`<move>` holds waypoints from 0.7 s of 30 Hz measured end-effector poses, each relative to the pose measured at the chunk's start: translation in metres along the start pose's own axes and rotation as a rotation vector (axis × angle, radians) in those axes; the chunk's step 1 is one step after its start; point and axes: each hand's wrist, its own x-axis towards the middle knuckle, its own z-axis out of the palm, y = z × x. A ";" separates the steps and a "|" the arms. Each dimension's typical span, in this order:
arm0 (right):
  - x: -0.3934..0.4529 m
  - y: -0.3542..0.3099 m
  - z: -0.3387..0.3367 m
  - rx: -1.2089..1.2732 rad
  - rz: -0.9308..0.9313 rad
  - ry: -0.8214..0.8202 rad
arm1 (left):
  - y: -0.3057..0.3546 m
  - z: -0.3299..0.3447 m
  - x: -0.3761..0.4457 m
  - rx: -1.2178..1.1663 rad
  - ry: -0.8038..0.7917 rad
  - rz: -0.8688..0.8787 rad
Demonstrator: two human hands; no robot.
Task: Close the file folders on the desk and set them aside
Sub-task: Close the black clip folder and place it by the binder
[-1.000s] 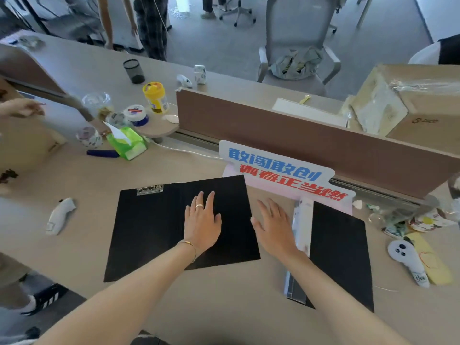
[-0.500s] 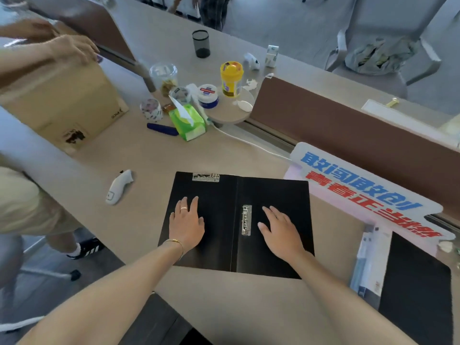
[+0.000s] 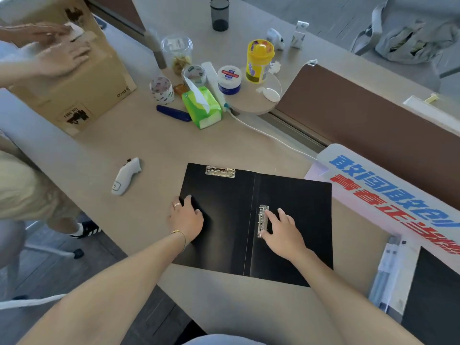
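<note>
Item: black file folder [image 3: 254,220], lying open and flat on the desk [image 3: 154,145], at roughly 6 o'clock from the green tissue pack [image 3: 202,107]. Two panels are exposed: the left one carries a metal clip [image 3: 220,171] at its 12 o'clock edge, the right one a spring clamp [image 3: 263,221] just right of the spine fold. No papers show inside. Left hand [image 3: 186,219]: at the 9 o'clock edge of the left panel, fingers curled together over that edge, thumb on the inner face, apparently taking hold to lift the cover. Right hand [image 3: 283,235]: palm down on the right panel, fingers loosely spread, index and thumb touching the clamp; no pinch is evident. Second item: another black folder [image 3: 433,295] at 4 o'clock of the first, beside a white sheet stack [image 3: 393,270]; it is cut off by the frame, so whether it is open or closed cannot be told. Status, by judgement: nothing closed yet; folding the first folder seems about to start. Remaining: close it, set it aside, then handle the second.
</note>
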 end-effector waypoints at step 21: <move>-0.003 -0.001 -0.007 -0.181 -0.051 -0.106 | -0.005 -0.026 0.049 -0.546 -0.114 -0.223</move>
